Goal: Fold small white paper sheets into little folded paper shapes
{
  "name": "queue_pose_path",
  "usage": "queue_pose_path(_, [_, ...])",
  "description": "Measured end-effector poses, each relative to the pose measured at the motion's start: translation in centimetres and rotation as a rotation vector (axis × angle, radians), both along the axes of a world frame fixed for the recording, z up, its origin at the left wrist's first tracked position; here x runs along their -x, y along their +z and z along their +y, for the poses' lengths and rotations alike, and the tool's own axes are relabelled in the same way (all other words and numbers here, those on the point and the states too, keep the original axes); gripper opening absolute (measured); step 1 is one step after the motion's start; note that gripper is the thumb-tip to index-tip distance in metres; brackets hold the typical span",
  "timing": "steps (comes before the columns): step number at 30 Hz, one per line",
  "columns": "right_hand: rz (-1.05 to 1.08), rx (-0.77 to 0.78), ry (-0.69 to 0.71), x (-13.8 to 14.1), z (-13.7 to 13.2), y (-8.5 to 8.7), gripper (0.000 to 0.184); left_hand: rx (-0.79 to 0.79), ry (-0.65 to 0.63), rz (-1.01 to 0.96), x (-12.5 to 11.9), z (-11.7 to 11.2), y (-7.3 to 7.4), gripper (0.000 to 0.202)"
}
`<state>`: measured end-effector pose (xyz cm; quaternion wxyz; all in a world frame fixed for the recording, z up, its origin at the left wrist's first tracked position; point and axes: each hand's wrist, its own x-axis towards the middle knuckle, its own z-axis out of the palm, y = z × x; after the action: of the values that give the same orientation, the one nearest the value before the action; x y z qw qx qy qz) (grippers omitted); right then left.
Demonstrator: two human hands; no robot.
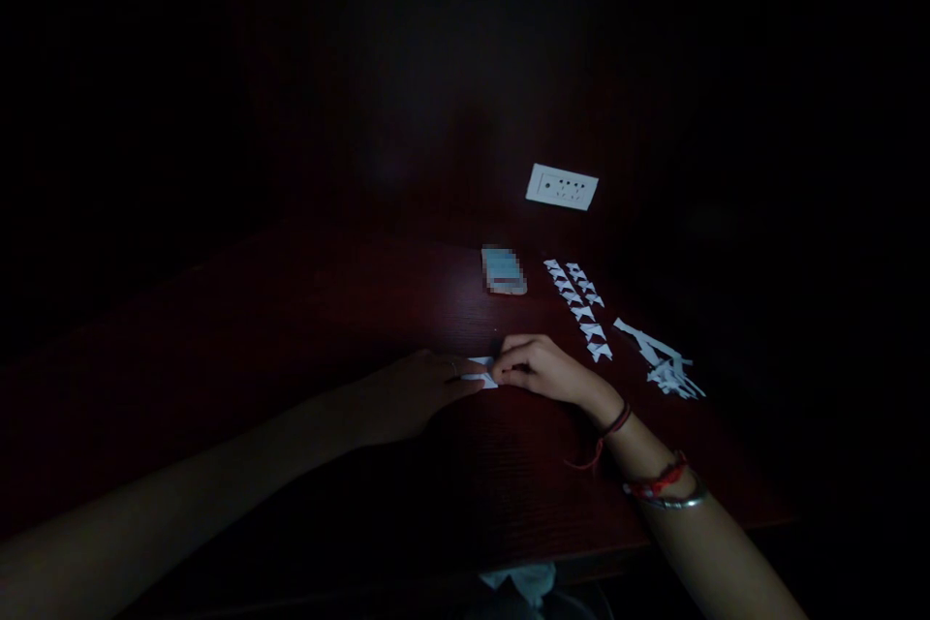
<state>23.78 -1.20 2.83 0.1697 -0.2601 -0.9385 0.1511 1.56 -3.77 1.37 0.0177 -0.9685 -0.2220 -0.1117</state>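
A small piece of white folded paper point(489, 382) lies on the dark red table between my two hands. My left hand point(421, 392), in shadow, holds the paper from the left with its thumb and fingers stretched onto it. Bent fingers of my right hand point(534, 366) pinch the paper at its right side. The hands cover much of the paper, so its full shape is hidden. Beyond my right hand, small folded white paper pieces point(583, 314) lie in two rows.
A heap of white paper strips point(672, 378) lies at the right. A pixelated bluish flat item point(504, 271) rests behind my hands. On the back panel is a white power socket point(562, 187). Below the table's front edge shows something pale point(534, 583). The surroundings are very dark.
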Motion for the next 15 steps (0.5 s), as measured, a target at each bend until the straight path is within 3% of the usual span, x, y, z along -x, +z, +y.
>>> queue_pose_path(15, [-0.107,-0.058,-0.009,0.24,-0.23,0.39,0.017,-0.024,0.034,0.040,-0.03,0.31,-0.60,0.046])
